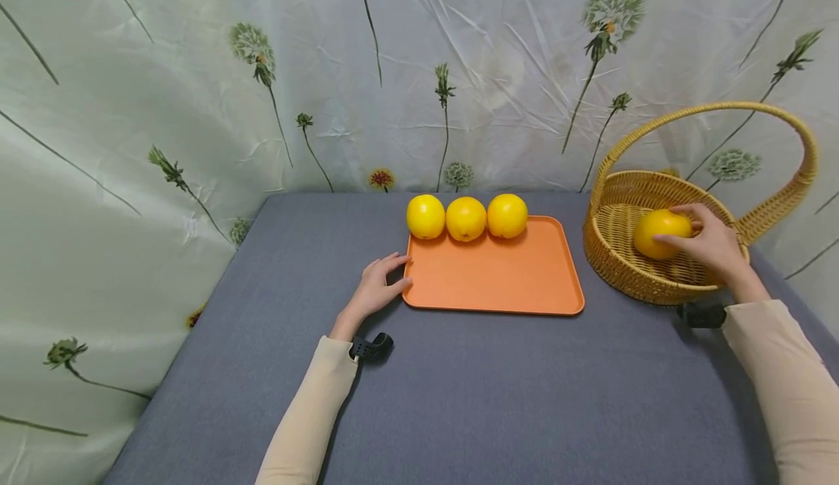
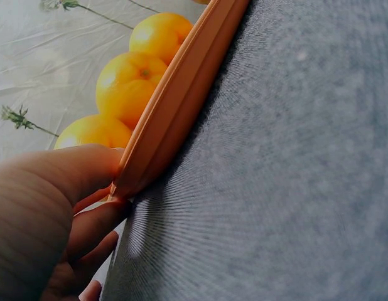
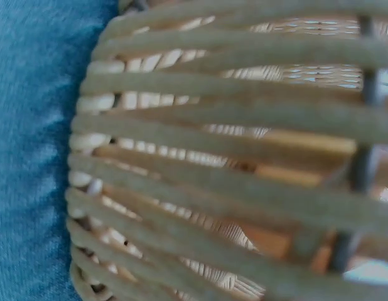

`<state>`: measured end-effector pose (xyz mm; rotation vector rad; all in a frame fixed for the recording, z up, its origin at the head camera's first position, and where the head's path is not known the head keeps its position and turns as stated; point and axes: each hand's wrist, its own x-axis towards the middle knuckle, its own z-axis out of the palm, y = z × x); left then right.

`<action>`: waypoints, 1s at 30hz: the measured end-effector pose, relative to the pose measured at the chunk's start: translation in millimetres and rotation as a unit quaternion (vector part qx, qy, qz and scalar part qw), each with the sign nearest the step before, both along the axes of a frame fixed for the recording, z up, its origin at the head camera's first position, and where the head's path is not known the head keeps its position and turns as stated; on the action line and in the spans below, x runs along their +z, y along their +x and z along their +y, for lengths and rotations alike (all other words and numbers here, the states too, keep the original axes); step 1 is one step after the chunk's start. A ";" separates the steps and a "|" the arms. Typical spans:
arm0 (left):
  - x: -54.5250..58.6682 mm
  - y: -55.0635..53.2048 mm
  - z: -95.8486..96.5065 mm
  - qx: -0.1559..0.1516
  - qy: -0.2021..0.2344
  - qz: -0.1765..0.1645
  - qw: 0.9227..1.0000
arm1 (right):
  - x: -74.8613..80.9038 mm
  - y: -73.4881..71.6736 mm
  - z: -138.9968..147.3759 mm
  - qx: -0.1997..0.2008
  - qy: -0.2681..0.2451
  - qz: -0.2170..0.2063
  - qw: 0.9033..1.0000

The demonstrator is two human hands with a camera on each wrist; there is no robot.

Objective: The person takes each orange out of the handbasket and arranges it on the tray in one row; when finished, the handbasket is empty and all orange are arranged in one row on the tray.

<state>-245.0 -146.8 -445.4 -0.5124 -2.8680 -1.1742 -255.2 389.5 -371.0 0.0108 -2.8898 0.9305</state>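
Note:
My left hand [image 1: 379,287] is at the left edge of an orange tray [image 1: 494,274], thumb and fingertips at its rim. In the left wrist view the thumb [image 2: 87,166] lies at the rim near the corner, with a finger just below it. Three oranges [image 1: 466,219] sit in a row along the tray's back edge. My right hand [image 1: 711,245] grips another orange [image 1: 655,231] inside the wicker basket [image 1: 616,270], fingers and thumb round it. The basket's weave [image 3: 213,132] fills the right wrist view and hides most of that hand.
The basket's tall arched handle [image 1: 714,108] rises over the right forearm's side. A grey-blue cloth [image 1: 485,397] covers the table. A flower-printed curtain [image 1: 367,121] hangs behind and to the left. Both wrists wear black bands [image 1: 372,347].

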 end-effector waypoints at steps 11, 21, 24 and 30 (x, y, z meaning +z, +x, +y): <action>-3.6 -1.7 -1.2 0.001 0.000 -0.001 1.000 | -0.7 1.4 1.1 -0.036 -0.026 0.001 0.999; -4.5 -1.7 -0.8 -0.002 -0.001 0.002 1.000 | 9.6 9.8 -8.0 -0.034 -0.105 0.005 0.994; -5.2 -1.3 -1.1 -0.004 -0.002 0.000 1.000 | 13.5 12.1 -11.4 -0.025 -0.137 -0.001 0.990; -4.6 -2.3 -1.6 -0.002 -0.002 0.005 1.000 | 21.2 15.5 -19.3 -0.015 -0.191 0.008 0.981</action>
